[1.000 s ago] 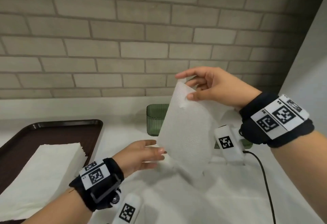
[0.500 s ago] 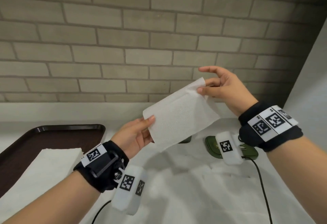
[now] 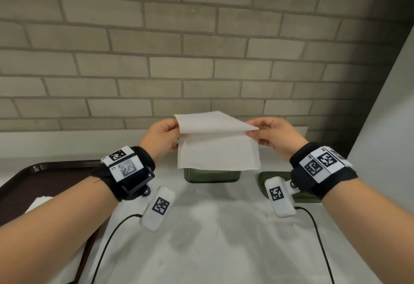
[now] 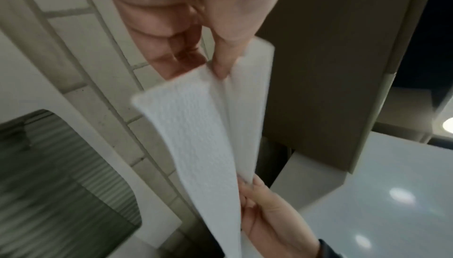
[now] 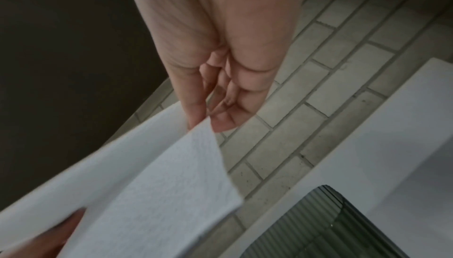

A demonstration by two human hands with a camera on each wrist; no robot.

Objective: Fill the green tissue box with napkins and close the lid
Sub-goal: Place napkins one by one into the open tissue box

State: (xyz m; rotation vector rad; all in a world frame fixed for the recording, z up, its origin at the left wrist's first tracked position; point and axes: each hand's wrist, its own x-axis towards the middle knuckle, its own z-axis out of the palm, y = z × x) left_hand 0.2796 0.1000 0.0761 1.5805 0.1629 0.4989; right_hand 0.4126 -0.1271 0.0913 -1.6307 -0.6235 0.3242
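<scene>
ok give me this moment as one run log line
step: folding napkin | left hand: pinches white paper napkin | right hand: pinches opposite edge | ribbed green tissue box: open, behind napkin | green lid: off, on counter

A grey brick wall point(image 3: 179, 43) with pale mortar lines rises behind the white bench point(image 3: 212, 239). A dark brown tray point(image 3: 56, 171) sits at the left edge of the bench, its rim rounded at the corner. A plain pale panel point(image 3: 385, 115) stands at the right, meeting the brick wall in a shadowed corner.
</scene>
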